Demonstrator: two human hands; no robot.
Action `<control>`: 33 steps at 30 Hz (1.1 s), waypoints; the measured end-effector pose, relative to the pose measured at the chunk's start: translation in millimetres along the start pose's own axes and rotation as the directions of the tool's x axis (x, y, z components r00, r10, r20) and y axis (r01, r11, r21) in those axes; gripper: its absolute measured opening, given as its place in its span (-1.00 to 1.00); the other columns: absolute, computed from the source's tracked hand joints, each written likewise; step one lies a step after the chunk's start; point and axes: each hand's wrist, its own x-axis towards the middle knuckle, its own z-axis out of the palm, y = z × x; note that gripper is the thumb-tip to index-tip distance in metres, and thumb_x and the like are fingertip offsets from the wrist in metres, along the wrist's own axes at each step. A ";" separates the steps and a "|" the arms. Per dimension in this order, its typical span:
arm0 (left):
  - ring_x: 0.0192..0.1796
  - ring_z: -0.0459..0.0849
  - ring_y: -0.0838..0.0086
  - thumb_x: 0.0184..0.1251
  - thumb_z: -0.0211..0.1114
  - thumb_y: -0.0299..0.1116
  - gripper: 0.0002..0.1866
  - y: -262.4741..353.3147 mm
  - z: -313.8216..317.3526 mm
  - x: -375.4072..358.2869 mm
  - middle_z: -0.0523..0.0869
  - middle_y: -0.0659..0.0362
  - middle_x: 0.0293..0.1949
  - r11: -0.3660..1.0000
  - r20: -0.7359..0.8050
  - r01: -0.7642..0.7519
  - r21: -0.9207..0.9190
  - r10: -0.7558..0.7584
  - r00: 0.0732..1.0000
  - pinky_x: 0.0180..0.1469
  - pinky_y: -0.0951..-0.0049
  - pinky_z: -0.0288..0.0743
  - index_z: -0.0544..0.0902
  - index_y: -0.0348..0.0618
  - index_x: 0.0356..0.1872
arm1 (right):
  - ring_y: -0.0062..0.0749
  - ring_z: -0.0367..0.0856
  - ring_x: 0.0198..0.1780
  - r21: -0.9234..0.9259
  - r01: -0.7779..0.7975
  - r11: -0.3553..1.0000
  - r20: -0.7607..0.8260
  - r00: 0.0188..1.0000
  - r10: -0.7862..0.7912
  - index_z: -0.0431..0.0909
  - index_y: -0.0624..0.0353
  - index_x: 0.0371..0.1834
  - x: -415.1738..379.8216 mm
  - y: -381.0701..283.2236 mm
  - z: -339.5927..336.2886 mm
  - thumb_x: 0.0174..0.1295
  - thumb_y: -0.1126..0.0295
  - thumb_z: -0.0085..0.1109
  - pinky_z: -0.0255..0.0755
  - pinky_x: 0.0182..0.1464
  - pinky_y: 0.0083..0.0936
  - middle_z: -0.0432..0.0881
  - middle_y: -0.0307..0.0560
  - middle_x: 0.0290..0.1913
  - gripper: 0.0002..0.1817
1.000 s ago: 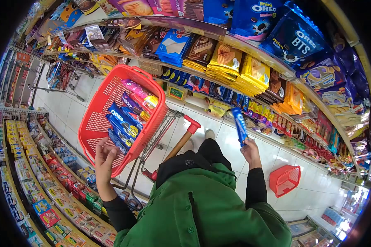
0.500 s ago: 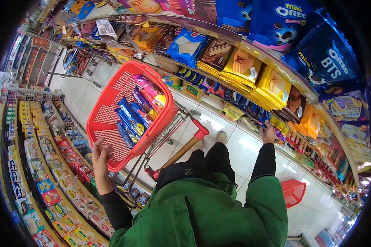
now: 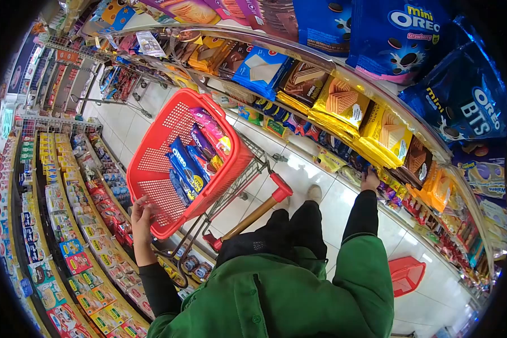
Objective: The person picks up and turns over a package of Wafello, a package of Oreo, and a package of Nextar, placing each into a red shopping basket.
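My left hand [image 3: 142, 217] is at the lower left rim of the red shopping basket [image 3: 155, 149], its fingers apart and holding nothing. Inside the basket lie a blue Oreo pack [image 3: 187, 164], a purple pack [image 3: 201, 139] and a pink pack [image 3: 213, 128]. The basket rests on a metal cart frame with a brown handle bar [image 3: 249, 217]. My right hand [image 3: 370, 181] reaches into the lower shelf on the right, among small snack packets [image 3: 390, 190]. Its fingertips are partly hidden there, so any hold is unclear.
Wafer packs [image 3: 339, 102] and large Oreo bags [image 3: 403, 39] fill the curved shelves above. Another shelf of small boxes [image 3: 76, 253] runs down the left. A second red basket [image 3: 407, 276] sits on the tiled floor at the lower right. A wire rack stands behind the cart.
The view has shifted, so the basket and shelves appear farther right. My right hand has gone slightly deeper among the packets, with its fingers less visible. My left hand stays beside the rim.
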 end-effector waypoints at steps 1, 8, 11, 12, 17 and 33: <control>-0.40 0.49 0.71 0.13 0.04 -0.38 -0.72 0.0 0.0 0.1 0.51 0.33 -0.39 1.000 -0.001 -0.001 0.002 0.001 1.000 -0.42 0.72 0.32 0.37 -0.04 -0.09 | -0.38 0.40 -0.20 0.047 -0.026 0.999 0.023 0.999 0.025 0.35 0.09 -0.13 10.1 4.7 -4.6 0.04 0.53 0.03 0.34 -0.12 -0.39 0.43 -0.18 -0.20 -0.71; -0.39 0.49 0.70 0.16 0.02 -0.37 -0.74 -4.1 -3.0 3.2 0.52 0.32 -0.40 1.000 0.014 -0.001 0.019 0.000 1.000 -0.43 0.71 0.31 0.37 -0.04 -0.09 | -0.28 0.43 -0.21 0.096 -0.120 0.988 -0.032 0.992 0.123 0.34 0.20 -0.13 30.2 14.2 -8.4 0.10 0.54 -0.06 0.34 -0.07 -0.31 0.43 -0.07 -0.24 -0.76; -0.38 0.49 0.69 0.18 0.00 -0.37 -0.75 -5.5 -4.2 4.0 0.52 0.31 -0.39 1.000 0.027 -0.003 0.022 0.002 1.000 -0.42 0.72 0.31 0.37 -0.04 -0.08 | -0.28 0.44 -0.28 0.021 -0.131 0.991 0.011 0.991 0.131 0.34 0.20 -0.17 31.6 13.7 -10.4 0.11 0.51 -0.06 0.34 -0.09 -0.36 0.45 -0.08 -0.32 -0.80; -0.38 0.49 0.69 0.19 -0.01 -0.37 -0.75 -5.8 -4.8 4.3 0.52 0.31 -0.39 1.000 0.032 -0.004 0.025 0.003 0.999 -0.42 0.72 0.31 0.36 -0.04 -0.08 | -0.28 0.44 -0.31 0.013 -0.142 0.990 0.010 0.990 0.142 0.35 0.20 -0.20 30.9 13.2 -12.4 0.10 0.48 -0.04 0.35 -0.12 -0.36 0.45 -0.09 -0.34 -0.82; -0.36 0.48 0.67 0.18 -0.02 -0.43 -0.72 -7.7 -5.5 5.1 0.50 0.31 -0.40 0.998 0.124 -0.070 0.009 0.068 0.990 -0.37 0.70 0.34 0.35 -0.08 -0.05 | -0.37 0.43 -0.43 -0.047 -0.088 0.995 -0.006 0.996 0.088 0.37 0.17 -0.33 -33.1 1.6 3.3 0.08 0.39 0.00 0.37 -0.32 -0.43 0.41 -0.13 -0.49 -0.87; -0.46 0.39 0.70 0.09 0.11 -0.49 -0.74 -14.2 -5.7 -2.7 0.44 0.31 -0.53 0.963 0.292 -0.229 0.141 0.180 0.939 -0.39 0.69 0.27 0.38 -0.21 -0.15 | -0.63 0.43 -0.31 0.186 0.663 0.725 0.947 0.076 -0.313 0.39 0.26 -0.28 -406.5 8.5 178.4 0.08 0.50 -0.01 0.33 -0.28 -0.72 0.46 -0.21 -0.34 -0.86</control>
